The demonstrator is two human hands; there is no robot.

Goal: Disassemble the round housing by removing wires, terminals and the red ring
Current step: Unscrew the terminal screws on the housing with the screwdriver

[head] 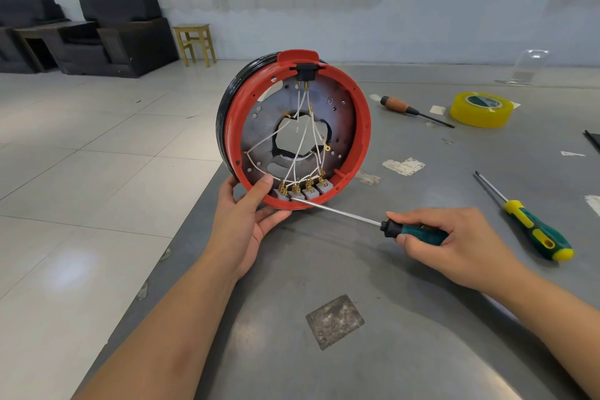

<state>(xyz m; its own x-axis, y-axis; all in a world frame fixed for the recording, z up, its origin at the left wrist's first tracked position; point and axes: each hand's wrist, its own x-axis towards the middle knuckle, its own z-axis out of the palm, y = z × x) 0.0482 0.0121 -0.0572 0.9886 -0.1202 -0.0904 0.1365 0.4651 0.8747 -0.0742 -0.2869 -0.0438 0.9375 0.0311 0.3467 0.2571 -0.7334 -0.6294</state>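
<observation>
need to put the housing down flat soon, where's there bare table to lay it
Bare table lies near you, between the forearms around the grey patch. Another stretch sits right of the housing, before the green screwdriver. The far right is crowded: tape roll, brown-handled screwdriver, paper scraps.

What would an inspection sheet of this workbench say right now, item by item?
Surface: grey metal table, scuffed, with tape scraps.
Job's things: round housing stands on edge; red ring on it; white wires run to grey terminals at the bottom.
Clutter: spare green-yellow screwdriver, wood-handled screwdriver, yellow tape roll.
Grips: left hand holds the housing's lower rim; right hand holds a screwdriver, tip at the terminals.
Cables: nothing seen besides the wires.
Surroundings: tiled floor, dark armchairs, wooden stool, curtained window.
</observation>
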